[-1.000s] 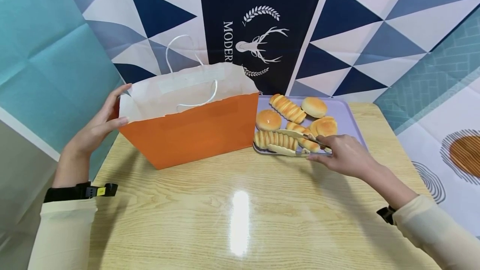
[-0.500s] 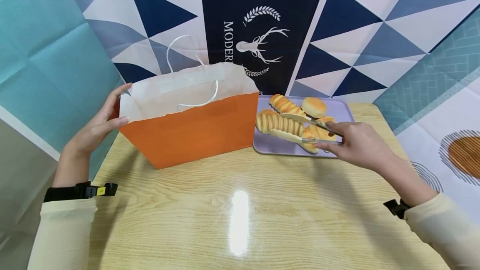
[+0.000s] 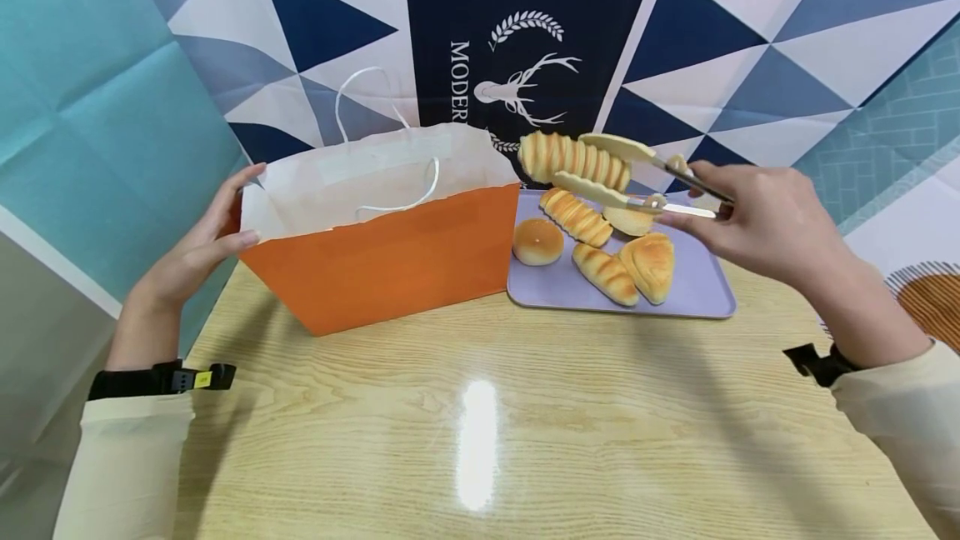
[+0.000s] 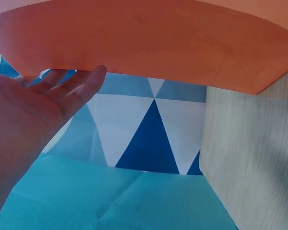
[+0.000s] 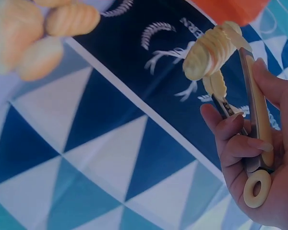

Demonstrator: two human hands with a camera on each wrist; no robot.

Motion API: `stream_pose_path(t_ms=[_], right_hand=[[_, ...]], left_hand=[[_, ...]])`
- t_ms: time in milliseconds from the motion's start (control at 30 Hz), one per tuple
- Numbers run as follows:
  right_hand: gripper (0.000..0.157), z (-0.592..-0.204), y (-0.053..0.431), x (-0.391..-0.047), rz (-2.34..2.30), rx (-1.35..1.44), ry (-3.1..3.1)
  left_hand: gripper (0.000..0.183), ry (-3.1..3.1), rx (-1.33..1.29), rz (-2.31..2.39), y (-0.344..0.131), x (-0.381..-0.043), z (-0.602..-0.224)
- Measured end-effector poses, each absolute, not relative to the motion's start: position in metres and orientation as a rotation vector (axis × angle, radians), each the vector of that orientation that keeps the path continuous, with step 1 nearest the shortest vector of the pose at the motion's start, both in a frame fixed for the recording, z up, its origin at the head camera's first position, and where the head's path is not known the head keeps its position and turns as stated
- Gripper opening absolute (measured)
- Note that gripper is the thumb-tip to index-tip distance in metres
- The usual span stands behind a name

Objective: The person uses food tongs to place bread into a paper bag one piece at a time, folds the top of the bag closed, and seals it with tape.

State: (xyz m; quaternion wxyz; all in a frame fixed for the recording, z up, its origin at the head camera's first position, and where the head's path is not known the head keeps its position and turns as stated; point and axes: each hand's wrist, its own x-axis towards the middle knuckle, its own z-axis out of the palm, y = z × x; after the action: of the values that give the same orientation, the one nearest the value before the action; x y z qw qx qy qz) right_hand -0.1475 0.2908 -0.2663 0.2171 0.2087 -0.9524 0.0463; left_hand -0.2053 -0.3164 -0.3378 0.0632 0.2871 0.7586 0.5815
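An orange paper bag with a white lining and white string handles stands upright, its mouth wide. My left hand holds its left side, thumb at the front corner and fingers towards the back corner. My right hand grips food tongs with pale tips. Between the tips is a ridged, striped bread roll, raised just right of the bag's mouth. Below it, a lilac tray bears a round bun, a striped roll, a long roll and a folded bread piece.
Another bun on the tray is partly hidden behind the tongs. The bag's right side stands close against the tray. Behind the wooden table hangs a patterned cloth.
The right hand has lifted the striped roll off the tray with the tongs, moving up and away, with the hand further right. The left hand and bag stay in place.
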Motion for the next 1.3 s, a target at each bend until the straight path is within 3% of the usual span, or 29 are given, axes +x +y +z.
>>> stream_pose_path(t_ms=[500, 1167, 1300], right_hand=[[0.034, -0.226, 0.231, -0.171, 0.113, 0.742, -2.559], [0.065, -0.216, 0.153, -0.193, 0.154, 0.967, -2.592], [0.057, -0.219, 0.138, -0.198, 0.134, 1.02, -2.563]], left_hand=[[0.074, 2.316, 0.861, 1.723, -0.317, -0.203, -0.338], [0.075, 2.308, 0.893, 1.729, -0.313, -0.203, -0.337], [0.075, 2.309, 0.904, 1.737, -0.313, -0.202, -0.337]])
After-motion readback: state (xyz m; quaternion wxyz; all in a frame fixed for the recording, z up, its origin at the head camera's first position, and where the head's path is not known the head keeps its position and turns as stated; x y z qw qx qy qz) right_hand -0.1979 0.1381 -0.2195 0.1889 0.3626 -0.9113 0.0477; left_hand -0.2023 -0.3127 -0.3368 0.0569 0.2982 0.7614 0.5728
